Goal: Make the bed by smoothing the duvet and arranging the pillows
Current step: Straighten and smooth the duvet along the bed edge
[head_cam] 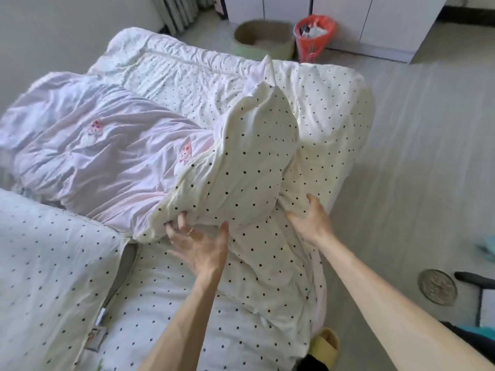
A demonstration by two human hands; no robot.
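Note:
The duvet [249, 162] is cream with black dots on one side and pale pink with small cartoon prints on the other [101, 151]. It lies bunched and folded over in the middle of the bed, one corner raised. My left hand [198, 245] grips its near folded edge. My right hand [310, 220] rests with spread fingers against the duvet's right side. A dotted pillow [51, 269] lies at the near left. The dotted sheet [187, 76] covers the mattress.
The bed's right edge drops to a light wood floor [415, 170]. A red-lined waste bin [313, 36] and a round pet bed [262, 36] stand past the foot. A yellow slipper [325, 344], a round metal object [438, 286] and a chair base [476, 298] lie near right.

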